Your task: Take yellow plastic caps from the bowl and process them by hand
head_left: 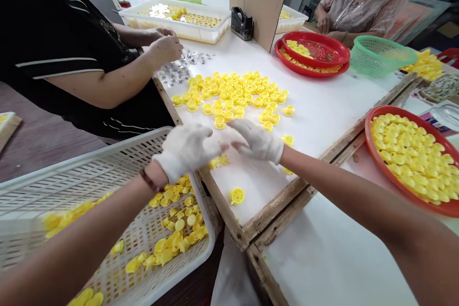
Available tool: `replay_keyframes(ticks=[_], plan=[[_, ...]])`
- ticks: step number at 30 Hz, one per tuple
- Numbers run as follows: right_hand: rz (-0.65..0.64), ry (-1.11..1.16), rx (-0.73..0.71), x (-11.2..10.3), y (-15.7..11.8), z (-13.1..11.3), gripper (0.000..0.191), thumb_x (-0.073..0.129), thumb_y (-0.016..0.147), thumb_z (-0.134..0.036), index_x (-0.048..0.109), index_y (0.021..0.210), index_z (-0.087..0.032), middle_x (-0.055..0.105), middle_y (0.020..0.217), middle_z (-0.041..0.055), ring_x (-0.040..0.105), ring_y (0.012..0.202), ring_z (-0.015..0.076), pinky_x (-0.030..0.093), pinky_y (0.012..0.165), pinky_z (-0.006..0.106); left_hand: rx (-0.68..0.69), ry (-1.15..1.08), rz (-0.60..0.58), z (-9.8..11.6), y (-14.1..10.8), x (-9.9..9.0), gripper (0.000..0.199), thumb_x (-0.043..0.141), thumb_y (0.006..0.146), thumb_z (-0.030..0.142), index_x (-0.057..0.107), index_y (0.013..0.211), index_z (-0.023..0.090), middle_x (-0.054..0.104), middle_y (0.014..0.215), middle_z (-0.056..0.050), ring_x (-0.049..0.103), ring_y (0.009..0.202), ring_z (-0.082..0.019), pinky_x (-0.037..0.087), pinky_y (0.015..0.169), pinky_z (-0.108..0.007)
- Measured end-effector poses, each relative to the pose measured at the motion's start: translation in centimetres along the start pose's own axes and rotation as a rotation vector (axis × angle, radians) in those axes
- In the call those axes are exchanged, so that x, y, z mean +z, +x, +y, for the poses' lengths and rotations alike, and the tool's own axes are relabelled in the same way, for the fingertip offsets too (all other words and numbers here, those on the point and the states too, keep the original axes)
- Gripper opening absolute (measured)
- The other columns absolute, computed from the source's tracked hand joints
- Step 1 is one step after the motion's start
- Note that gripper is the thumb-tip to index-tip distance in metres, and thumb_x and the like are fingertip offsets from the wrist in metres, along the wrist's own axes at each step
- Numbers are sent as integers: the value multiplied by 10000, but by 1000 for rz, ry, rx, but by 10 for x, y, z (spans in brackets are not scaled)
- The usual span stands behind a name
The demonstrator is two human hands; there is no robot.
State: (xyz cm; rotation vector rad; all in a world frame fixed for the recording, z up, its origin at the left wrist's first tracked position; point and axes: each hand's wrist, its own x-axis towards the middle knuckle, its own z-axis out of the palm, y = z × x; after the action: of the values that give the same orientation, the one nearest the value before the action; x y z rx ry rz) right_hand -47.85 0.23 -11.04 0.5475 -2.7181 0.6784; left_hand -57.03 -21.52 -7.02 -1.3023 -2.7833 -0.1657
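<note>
Hovering just above the white tabletop (308,119), my left hand (188,148) and right hand (256,139) face each other in white gloves, bare fingertips almost meeting. I cannot tell whether either one grips anything; the fingers are bent, and what might sit between the tips is blurred or hidden. Small yellow bits (219,160) lie beneath my left fingertips. Just beyond my hands spreads a loose cluster of round yellow caps (240,91), with a few strays beside my right wrist and a lone cap (237,196) nearer me, close to the corner of the wooden edging (272,214). Under my left forearm, a white slotted basket (89,167) holds more yellow pieces in scattered heaps. To my right, a red tray (376,158) is covered with yellow pieces; farther off, stacked red trays (324,52) stand beside a pale green basket (373,60). On my left, a co-worker's hands (167,50) are raised near scattered silvery pieces (179,67). Behind those sit a white tray (201,33) and, next to it, a black dispenser (242,23) against cardboard (260,0).
</note>
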Motion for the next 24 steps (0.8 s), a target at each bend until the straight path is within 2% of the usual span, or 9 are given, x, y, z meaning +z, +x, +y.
replay_keyframes(ticks=[2,4,7,9,12,14,16,21,24], plan=[[-108,21,-36,9,-26,-10,789,565,938,-480,304,1558,-67,407,1557,263,342,1496,324,346,1200,528,43,50,-89,15,-28,2,438,627,819,632,697,866,202,676,854,-99,662,830,-297,490,785,-417],[-174,11,-37,21,-37,-15,968,629,879,-579,233,1588,-52,320,1603,292,256,1535,359,283,1222,570,48,28,-110,20,-45,7,299,635,845,488,698,899,200,686,911,-109,666,880,-315,497,800,-434],[-170,-23,-47,41,-27,-19,1067,649,835,-659,222,1592,-39,283,1616,307,226,1544,377,238,1230,587,0,-190,-21,13,-56,14,226,582,872,346,691,989,186,684,988,-111,663,924,-291,521,848,-425],[-158,-53,-82,51,-12,-22,1007,625,863,-646,261,1579,-39,293,1612,306,227,1543,378,243,1222,593,-43,-404,103,6,-62,15,303,576,876,344,668,1118,185,684,1064,-106,658,967,-263,531,901,-403],[-194,-106,-140,62,5,-30,709,563,957,-468,405,1511,-56,392,1572,279,307,1511,365,279,1204,585,-158,-707,252,2,-69,17,445,548,911,400,594,1306,200,692,1144,-88,665,1001,-234,556,899,-366],[-215,-126,-164,64,8,-35,519,522,986,-329,494,1444,-86,470,1530,239,374,1478,331,314,1194,555,-235,-867,284,7,-71,21,434,525,932,432,611,1284,193,714,1095,-78,684,938,-217,577,825,-335],[-232,-135,-186,62,6,-39,423,494,1002,-268,543,1392,-113,520,1491,209,407,1453,296,346,1183,528,-284,-953,310,15,-68,26,394,543,929,446,661,1185,172,730,1046,-73,694,892,-206,582,794,-313],[-346,-290,-148,48,-7,-58,384,446,1027,-193,533,1392,-114,554,1427,205,495,1353,289,441,1107,530,-273,-842,395,26,-47,39,484,586,896,373,611,1338,179,735,1147,-61,703,986,-204,560,927,-313],[-409,-396,-85,43,-10,-76,338,410,1010,-114,606,1282,-77,609,1300,219,586,1186,288,534,977,476,-213,-616,321,23,-31,41,344,545,894,289,706,1178,181,733,1189,-81,685,1069,-230,526,982,-323]])
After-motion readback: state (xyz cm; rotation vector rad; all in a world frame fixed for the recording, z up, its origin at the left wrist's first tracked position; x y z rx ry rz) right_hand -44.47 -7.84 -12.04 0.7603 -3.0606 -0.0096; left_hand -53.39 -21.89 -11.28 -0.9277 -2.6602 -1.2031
